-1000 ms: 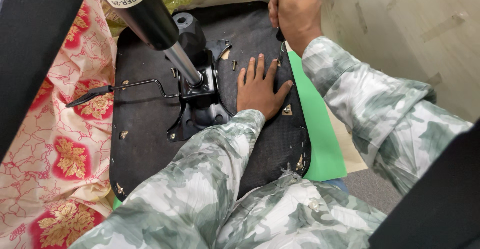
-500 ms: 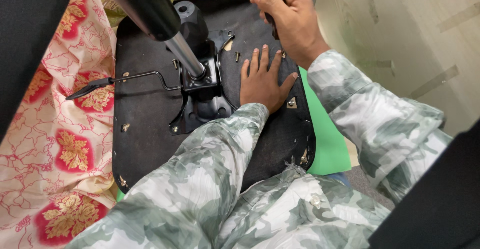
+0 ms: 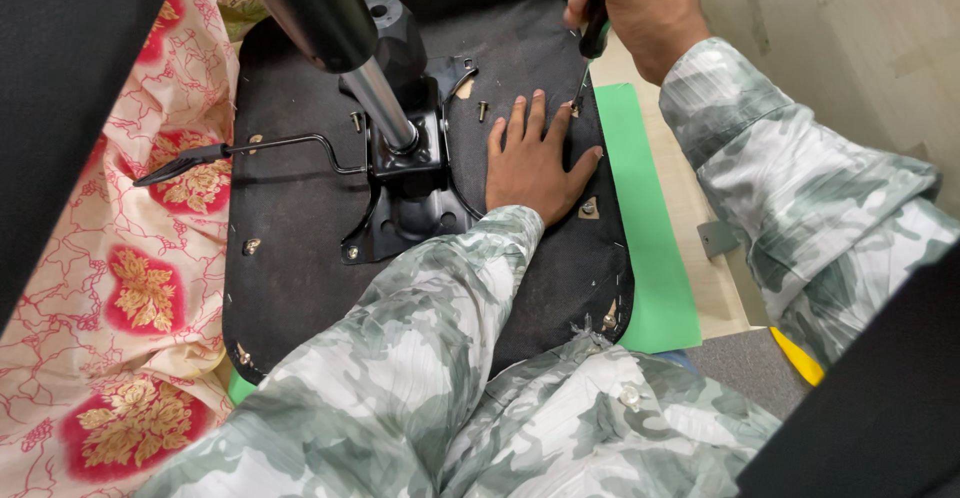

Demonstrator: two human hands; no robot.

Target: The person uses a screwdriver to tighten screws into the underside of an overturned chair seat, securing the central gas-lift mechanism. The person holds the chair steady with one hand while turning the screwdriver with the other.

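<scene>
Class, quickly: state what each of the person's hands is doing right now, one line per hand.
Left hand: open, flat on the black seat underside, holding nothing.
Right hand: closed around a screwdriver, tip at the seat's edge.

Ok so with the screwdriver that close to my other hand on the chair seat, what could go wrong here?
The screwdriver tip sits right beside the fingertips of your left hand, so a slip could jab them. The right hand grips the tool at a slant, which may let it skip off the screw. A loose screw lies on the black seat underside and might roll away.
</scene>
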